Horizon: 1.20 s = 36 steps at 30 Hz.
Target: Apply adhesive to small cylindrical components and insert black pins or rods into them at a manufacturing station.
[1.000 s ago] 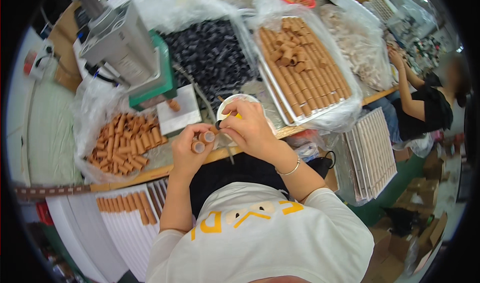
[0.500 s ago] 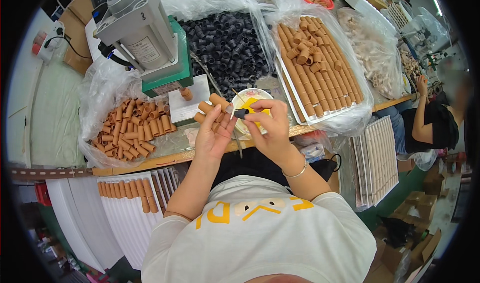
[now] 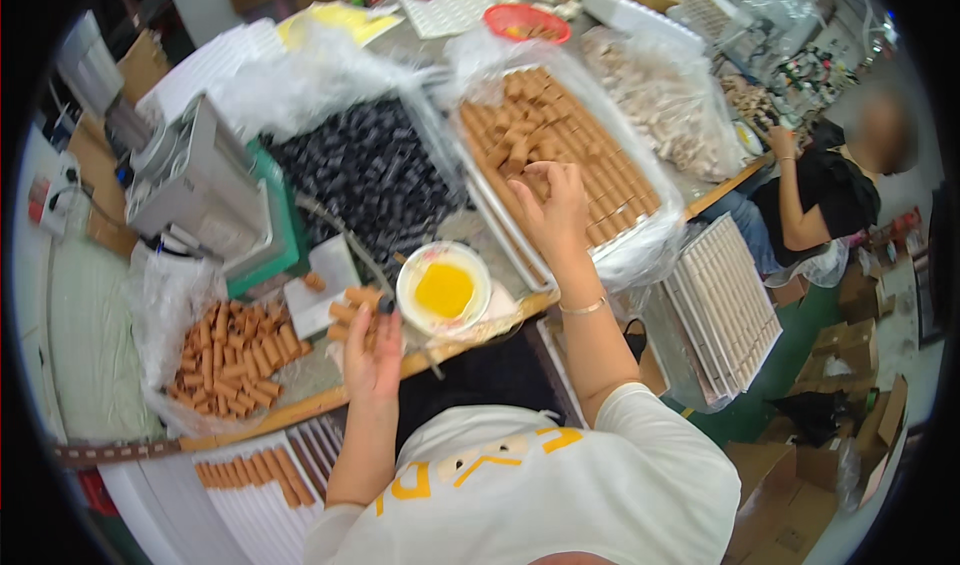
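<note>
Several brown tubes (image 3: 343, 314) lie in my left hand (image 3: 373, 357), its fingers closed around them. One of these tubes has a black ring-shaped fitting (image 3: 385, 305) at its end. Just right of that hand stands a white bowl (image 3: 405, 290) with yellow liquid (image 3: 444, 290) in it. My right hand (image 3: 556, 210) is over the near left part of a white tray (image 3: 505, 235) filled with rows of brown tubes (image 3: 610, 190). Its thumb and fingers are apart, and nothing shows between them. Loose brown tubes (image 3: 517, 150) lie on top of the rows, close to its fingertips.
A grey and green press (image 3: 275, 240) stands at the left, beside a heap of brown tubes (image 3: 230, 355). Black fittings (image 3: 365, 170) fill a plastic-lined area behind the bowl. Further back sits a red basket (image 3: 527, 17). Another person (image 3: 815, 180) sits at the right.
My right hand has left the left hand and moved right and away, over the tray. The black fitting it held now sits at a tube's end in my left hand. The view has shifted.
</note>
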Motion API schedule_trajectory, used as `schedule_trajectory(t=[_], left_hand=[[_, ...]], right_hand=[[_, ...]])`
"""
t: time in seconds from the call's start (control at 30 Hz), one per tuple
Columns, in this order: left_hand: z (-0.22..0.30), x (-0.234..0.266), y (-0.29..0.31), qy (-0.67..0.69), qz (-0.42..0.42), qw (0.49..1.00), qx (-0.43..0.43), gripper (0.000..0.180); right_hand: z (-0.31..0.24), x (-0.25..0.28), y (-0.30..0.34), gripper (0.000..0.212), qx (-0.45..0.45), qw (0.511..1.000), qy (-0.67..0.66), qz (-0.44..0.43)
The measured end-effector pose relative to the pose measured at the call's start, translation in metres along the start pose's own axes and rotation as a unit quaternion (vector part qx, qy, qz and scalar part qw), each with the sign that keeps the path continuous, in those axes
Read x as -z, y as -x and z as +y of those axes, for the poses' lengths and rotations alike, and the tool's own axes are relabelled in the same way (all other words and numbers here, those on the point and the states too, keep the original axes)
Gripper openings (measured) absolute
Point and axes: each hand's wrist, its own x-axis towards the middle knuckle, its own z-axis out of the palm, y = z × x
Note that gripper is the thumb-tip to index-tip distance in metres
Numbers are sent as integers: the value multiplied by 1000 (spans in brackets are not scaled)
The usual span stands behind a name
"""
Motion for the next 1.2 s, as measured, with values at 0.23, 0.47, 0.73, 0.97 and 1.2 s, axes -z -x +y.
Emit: schedule_trajectory(t=[0.23, 0.47, 0.73, 0.97, 1.2], left_hand=[[-3, -2, 5, -52, -23, 998, -42, 38], [8, 5, 5, -226, -53, 944, -234, 43], [4, 5, 0, -308, -71, 876, -363, 36], [28, 23, 20, -413, -64, 837, -353, 32], [21, 19, 21, -362, 4, 865, -347, 27]], right_hand=[[43, -43, -46, 45, -109, 960, 220, -133], [-2, -2, -3, 26, -61, 989, 19, -137], [-107, -29, 104, 37, -13, 856, -338, -391], [-116, -18, 102, 40, 176, 891, -189, -373], [-135, -43, 113, 34, 97, 873, -197, -436]])
